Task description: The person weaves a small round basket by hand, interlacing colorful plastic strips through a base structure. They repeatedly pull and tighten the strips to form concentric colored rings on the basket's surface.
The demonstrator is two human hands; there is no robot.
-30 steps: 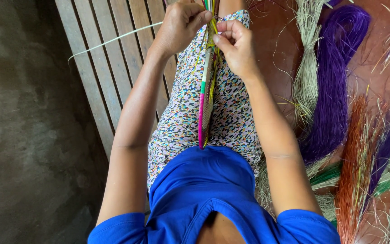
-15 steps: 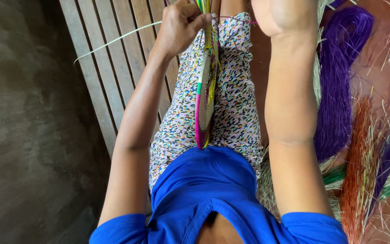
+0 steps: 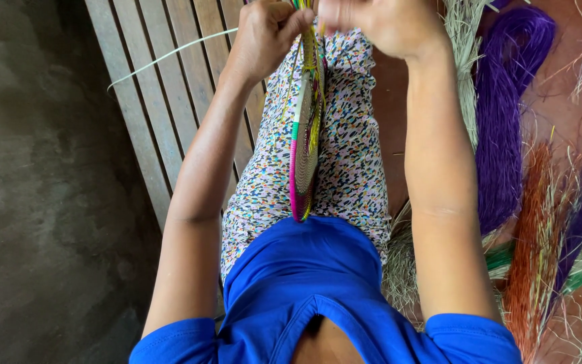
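Coiled woven disc [image 3: 304,145], edge-on to the camera, stands upright on the lap over the patterned trousers [image 3: 345,168]; bands of pink, green and yellow show along its rim. Left hand [image 3: 264,37] sits just left of the disc's top edge, its grip closed on the rim there, thumb pressing against the coil. Right hand [image 3: 389,23] is above and to the right of the disc, raised and blurred, fingers curled; it looks to be drawing a thin fibre strand away from the disc, but the strand itself cannot be made out in that grip. To work this stitch well, I judge: keep the left-hand pinch right next to the working point so the coil does not twist, pull the strand in line with the rim, snug but not so hard that the disc buckles. Left of the disc, a slatted wooden bench [image 3: 163,87] with one pale loose strand [image 3: 170,55] lying across it. Right of the disc, bundles of purple fibre [image 3: 500,121], orange fibre [image 3: 530,249] and undyed straw [image 3: 463,61] on the floor.
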